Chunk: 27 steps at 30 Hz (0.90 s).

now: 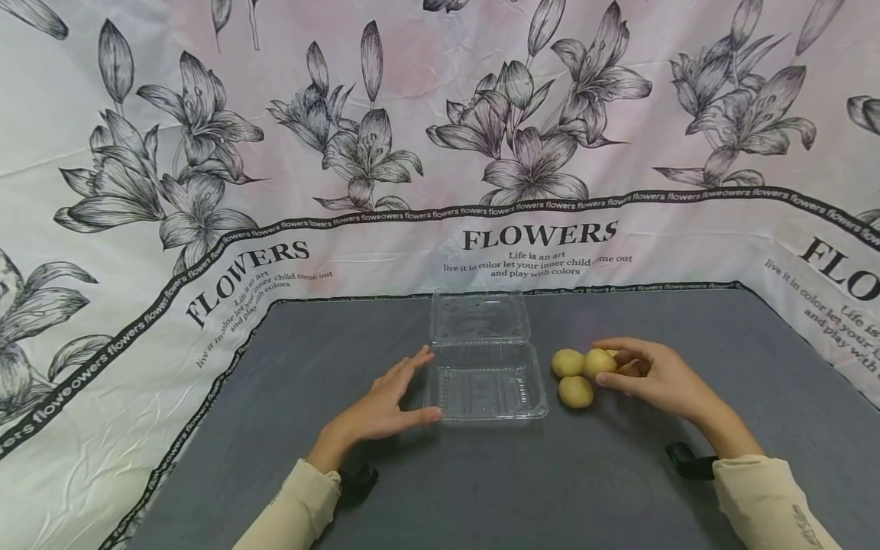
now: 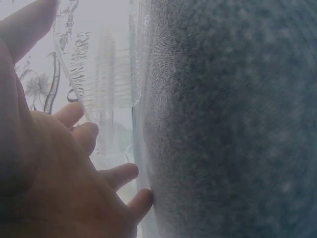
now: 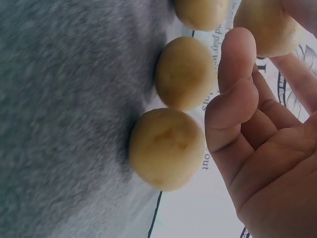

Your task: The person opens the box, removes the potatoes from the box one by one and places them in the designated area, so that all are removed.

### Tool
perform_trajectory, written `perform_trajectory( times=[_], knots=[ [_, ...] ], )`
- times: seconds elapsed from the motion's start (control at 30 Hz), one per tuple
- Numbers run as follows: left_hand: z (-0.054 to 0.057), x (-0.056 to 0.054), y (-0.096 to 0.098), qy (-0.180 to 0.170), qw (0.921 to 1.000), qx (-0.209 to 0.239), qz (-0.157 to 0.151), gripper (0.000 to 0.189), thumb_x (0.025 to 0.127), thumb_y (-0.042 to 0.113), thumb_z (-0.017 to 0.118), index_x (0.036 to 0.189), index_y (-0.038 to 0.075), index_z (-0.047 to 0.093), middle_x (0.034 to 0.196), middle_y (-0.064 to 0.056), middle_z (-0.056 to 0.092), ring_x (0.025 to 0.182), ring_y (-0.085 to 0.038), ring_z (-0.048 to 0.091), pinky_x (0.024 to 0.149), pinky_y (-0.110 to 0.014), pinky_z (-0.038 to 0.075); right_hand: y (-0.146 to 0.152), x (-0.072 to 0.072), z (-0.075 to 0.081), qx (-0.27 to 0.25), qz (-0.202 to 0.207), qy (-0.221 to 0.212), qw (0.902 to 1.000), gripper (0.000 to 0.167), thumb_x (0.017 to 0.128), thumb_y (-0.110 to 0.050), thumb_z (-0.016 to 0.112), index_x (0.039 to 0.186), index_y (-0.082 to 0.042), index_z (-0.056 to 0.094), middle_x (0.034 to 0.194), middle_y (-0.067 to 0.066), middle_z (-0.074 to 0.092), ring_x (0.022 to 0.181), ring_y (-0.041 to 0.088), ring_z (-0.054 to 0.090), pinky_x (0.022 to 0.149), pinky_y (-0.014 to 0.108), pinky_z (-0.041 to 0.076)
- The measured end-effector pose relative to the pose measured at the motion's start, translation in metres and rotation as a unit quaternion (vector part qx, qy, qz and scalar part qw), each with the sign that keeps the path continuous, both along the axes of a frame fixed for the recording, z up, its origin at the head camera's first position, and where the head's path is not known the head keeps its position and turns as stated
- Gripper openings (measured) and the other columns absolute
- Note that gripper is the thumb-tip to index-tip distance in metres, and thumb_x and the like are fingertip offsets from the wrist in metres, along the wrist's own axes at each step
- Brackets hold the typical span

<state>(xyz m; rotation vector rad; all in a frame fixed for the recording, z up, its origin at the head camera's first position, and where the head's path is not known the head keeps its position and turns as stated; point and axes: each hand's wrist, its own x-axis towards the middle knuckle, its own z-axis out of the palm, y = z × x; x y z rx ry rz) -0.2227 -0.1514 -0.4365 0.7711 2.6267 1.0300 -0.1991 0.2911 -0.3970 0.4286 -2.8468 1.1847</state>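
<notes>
A clear plastic clamshell box (image 1: 488, 416) stands with its lid (image 1: 479, 317) folded back. My left hand (image 1: 385, 405) is at the box's left side, fingers spread and fairly straight, thumb by the near corner. In the left wrist view its fingertips (image 2: 126, 173) lie along the clear wall. To the right of the box, my right hand (image 1: 663, 378) pinches a yellow potato (image 1: 600, 363) between thumb and fingers. That held potato (image 3: 265, 27) is raised above the others in the right wrist view. Two potatoes (image 1: 575, 392) sit left of the hand; another (image 3: 167, 148) lies under it, mostly hidden from the head view.
A grey tabletop (image 1: 550, 489) carries everything. Behind it and along the sides hangs a pale cloth (image 1: 385, 267) printed with flowers and lettering. A black strap piece (image 1: 690, 462) is at the right wrist and another (image 1: 359, 483) at the left.
</notes>
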Motion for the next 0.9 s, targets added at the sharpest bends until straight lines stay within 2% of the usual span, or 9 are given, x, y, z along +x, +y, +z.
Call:
perform_trajectory(
  times=[0.17,0.4,0.57,0.9],
  knots=[
    [0.0002,-0.0001,-0.0003,-0.001,1.0,0.0,0.002,0.094,0.091,0.056,0.07,0.164,0.028,0.018,0.173,0.007,0.006,0.16,-0.038,0.005,0.12,-0.071,0.008,0.0035,0.002,-0.0032,-0.001,0.0,-0.01,1.0,0.053,0.092,-0.031,0.078,0.139,-0.014,0.062,0.113,0.018,0.069,0.074,0.014,0.068,0.06,0.028,0.052],
    [-0.0002,-0.001,-0.0002,0.006,1.0,0.001,-0.001,0.094,0.091,0.054,0.071,0.164,0.027,0.019,0.173,0.006,0.006,0.16,-0.038,0.006,0.12,-0.072,0.009,0.0066,0.0046,-0.0044,0.004,0.002,-0.016,0.9999,0.056,0.091,-0.03,0.079,0.14,-0.01,0.061,0.109,0.016,0.071,0.07,0.014,0.067,0.058,0.028,0.052],
    [-0.0007,-0.0016,-0.0004,0.009,1.0,0.002,-0.003,0.093,0.091,0.053,0.071,0.164,0.027,0.019,0.173,0.005,0.007,0.16,-0.039,0.006,0.12,-0.072,0.009,0.0081,0.0053,-0.0055,0.013,0.006,-0.015,0.9998,0.053,0.09,-0.028,0.08,0.135,-0.008,0.063,0.106,0.015,0.071,0.069,0.014,0.067,0.057,0.028,0.052],
    [-0.0007,-0.0006,-0.0004,0.005,1.0,-0.002,0.0,0.094,0.091,0.055,0.07,0.164,0.028,0.018,0.173,0.008,0.006,0.16,-0.037,0.005,0.12,-0.072,0.009,0.0094,0.006,-0.0069,0.043,0.004,-0.025,0.9988,0.054,0.088,-0.033,0.081,0.134,-0.01,0.065,0.11,0.019,0.07,0.049,0.014,0.06,0.05,0.029,0.047]
  ],
)
